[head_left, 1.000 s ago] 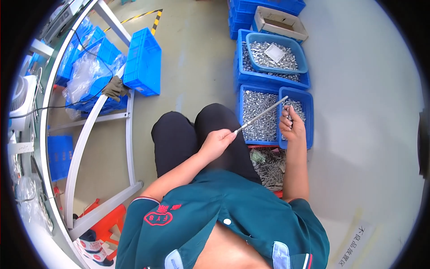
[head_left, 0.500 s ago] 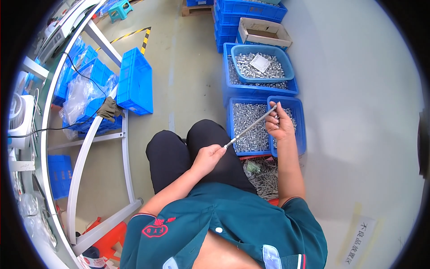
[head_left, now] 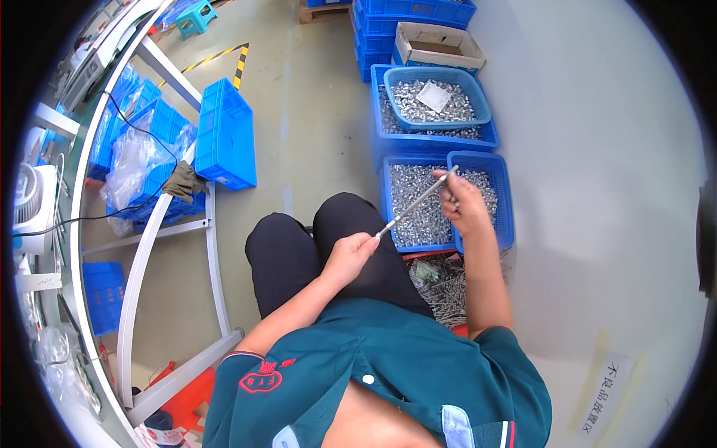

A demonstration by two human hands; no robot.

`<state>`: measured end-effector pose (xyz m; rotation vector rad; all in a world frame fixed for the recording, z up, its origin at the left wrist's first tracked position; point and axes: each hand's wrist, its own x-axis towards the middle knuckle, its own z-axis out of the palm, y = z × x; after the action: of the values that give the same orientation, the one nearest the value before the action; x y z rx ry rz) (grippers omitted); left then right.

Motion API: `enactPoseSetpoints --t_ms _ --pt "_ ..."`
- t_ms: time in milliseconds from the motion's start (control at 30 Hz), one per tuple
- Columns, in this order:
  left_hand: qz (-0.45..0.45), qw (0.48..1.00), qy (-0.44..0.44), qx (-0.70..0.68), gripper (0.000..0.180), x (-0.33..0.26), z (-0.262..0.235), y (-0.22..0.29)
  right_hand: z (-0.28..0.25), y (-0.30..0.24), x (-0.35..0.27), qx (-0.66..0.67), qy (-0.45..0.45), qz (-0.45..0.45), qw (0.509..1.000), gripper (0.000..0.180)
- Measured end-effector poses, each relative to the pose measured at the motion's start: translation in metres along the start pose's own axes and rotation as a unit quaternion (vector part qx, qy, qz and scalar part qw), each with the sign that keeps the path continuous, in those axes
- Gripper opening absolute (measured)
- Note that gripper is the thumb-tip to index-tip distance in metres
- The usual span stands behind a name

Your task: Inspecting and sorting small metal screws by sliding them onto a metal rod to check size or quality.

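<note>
A thin silvery metal rod (head_left: 417,204) slants up to the right in front of my knees. My left hand (head_left: 351,257) is closed around its lower end, above my thigh. My right hand (head_left: 466,203) has its fingers curled at the upper end, the tip showing just past them. Whether a small part sits in those fingers is too small to tell. Beneath the right hand are a blue bin (head_left: 386,200) of small shiny metal parts and a narrower blue basket (head_left: 509,213) holding similar parts. Closer to me, a heap of thin metal rods (head_left: 448,297) lies beside my right forearm.
Farther off, a light-blue basket (head_left: 484,112) of metal parts rests on another filled blue bin (head_left: 377,138). Stacked blue crates (head_left: 373,45) and an open carton (head_left: 441,33) stand beyond. At left are a white-framed workbench (head_left: 138,299) and an upright blue crate (head_left: 224,134).
The fingers of my right hand have shifted at the rod's upper end, and the rod's tip now sits slightly higher and to the left. My left hand keeps its hold, nearly unmoved.
</note>
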<state>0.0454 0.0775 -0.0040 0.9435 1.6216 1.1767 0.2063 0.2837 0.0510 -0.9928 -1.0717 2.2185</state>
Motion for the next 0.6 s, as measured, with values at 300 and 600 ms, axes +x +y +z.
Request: enactPoseSetpoints --t_ms 300,600 --pt "-0.051 0.997 -0.021 -0.046 0.031 0.001 -0.001 0.007 -0.035 0.062 0.004 0.238 0.020 0.158 0.958 0.021" --pt "-0.047 0.998 -0.015 -0.033 0.031 0.000 -0.003 0.008 -0.052 0.047 0.009 0.314 -0.006 0.098 0.944 0.016"
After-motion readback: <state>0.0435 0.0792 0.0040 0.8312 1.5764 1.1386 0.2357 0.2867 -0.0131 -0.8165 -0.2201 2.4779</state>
